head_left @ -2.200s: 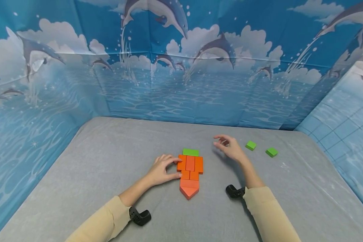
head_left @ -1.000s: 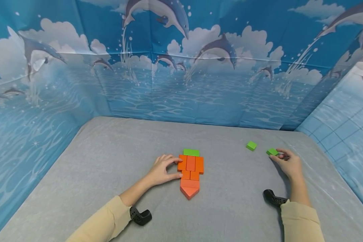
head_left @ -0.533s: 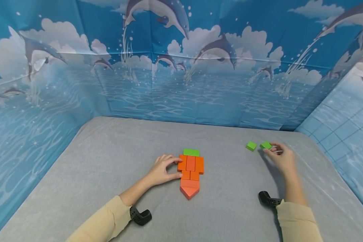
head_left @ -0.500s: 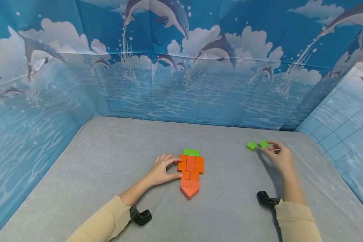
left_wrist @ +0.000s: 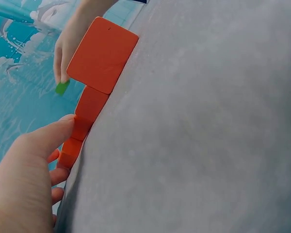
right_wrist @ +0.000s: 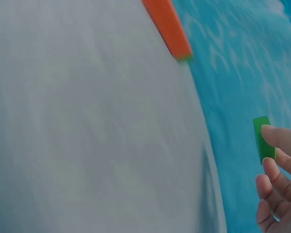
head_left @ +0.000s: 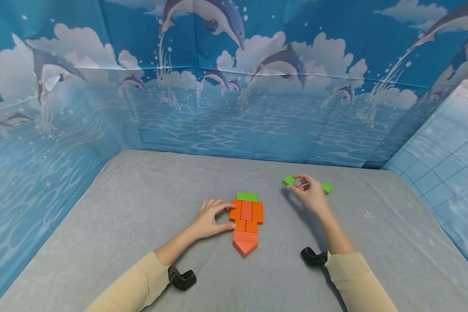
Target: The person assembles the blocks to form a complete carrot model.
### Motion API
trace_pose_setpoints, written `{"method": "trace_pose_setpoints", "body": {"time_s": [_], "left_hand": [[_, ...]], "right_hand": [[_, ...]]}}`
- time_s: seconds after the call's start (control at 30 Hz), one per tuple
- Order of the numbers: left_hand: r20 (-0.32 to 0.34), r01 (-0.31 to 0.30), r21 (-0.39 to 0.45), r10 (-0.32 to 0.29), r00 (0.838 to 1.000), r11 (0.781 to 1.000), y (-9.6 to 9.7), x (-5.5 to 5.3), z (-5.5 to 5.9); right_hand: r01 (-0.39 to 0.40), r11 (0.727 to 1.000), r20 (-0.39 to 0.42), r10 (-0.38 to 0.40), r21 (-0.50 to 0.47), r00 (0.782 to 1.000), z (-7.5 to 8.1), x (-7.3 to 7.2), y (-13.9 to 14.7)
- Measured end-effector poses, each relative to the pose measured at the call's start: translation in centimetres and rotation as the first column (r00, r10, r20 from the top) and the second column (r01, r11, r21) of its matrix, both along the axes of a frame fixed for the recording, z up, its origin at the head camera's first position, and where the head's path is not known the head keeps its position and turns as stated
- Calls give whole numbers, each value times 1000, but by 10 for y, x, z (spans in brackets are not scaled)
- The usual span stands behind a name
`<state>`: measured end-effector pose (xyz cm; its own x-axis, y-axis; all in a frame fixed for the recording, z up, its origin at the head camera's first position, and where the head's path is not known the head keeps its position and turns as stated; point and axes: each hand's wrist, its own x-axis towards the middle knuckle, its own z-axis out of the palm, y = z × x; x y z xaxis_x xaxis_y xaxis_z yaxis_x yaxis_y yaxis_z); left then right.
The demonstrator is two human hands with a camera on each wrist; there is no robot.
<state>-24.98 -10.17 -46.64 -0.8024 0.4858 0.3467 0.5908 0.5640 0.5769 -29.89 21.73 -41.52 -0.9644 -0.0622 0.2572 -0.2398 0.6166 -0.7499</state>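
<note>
An arrangement of orange wooden blocks (head_left: 246, 211) lies on the grey cloth, with a pointed orange-red block (head_left: 245, 248) at its near end and a green rectangular block (head_left: 247, 196) at its far end. The left hand (head_left: 207, 219) rests at its left side, index fingertip and thumb tip touching the orange blocks; the left wrist view shows this thumb (left_wrist: 53, 136) against an orange side face. Raised above the cloth, the right hand (head_left: 311, 193) pinches a small green block (head_left: 289, 180) between thumb and fingers; the right wrist view shows the pinched green block (right_wrist: 264, 140) clearly.
Another small green block (head_left: 327, 188) lies on the cloth behind the right hand, partly covered by it. The grey cloth surface (head_left: 160, 182) ends at a blue dolphin-print curtain (head_left: 218, 121) at the back and sides. Each wrist carries a black camera mount (head_left: 182, 278).
First the right hand reached right to the farther green block and took hold of it. It has since carried that block left, past the other green one. The left hand stays put.
</note>
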Motion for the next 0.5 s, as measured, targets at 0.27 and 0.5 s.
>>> {"method": "trace_pose_setpoints", "body": {"time_s": [0.27, 0.5], "left_hand": [[1, 3, -2, -3, 1000, 1000, 0, -1, -1], [19, 3, 2, -3, 1000, 1000, 0, 0, 1]], "right_hand": [[-107, 993, 34, 106, 39, 994, -4, -5, -43], [-157, 985, 79, 151, 76, 985, -14, -10, -60]]}}
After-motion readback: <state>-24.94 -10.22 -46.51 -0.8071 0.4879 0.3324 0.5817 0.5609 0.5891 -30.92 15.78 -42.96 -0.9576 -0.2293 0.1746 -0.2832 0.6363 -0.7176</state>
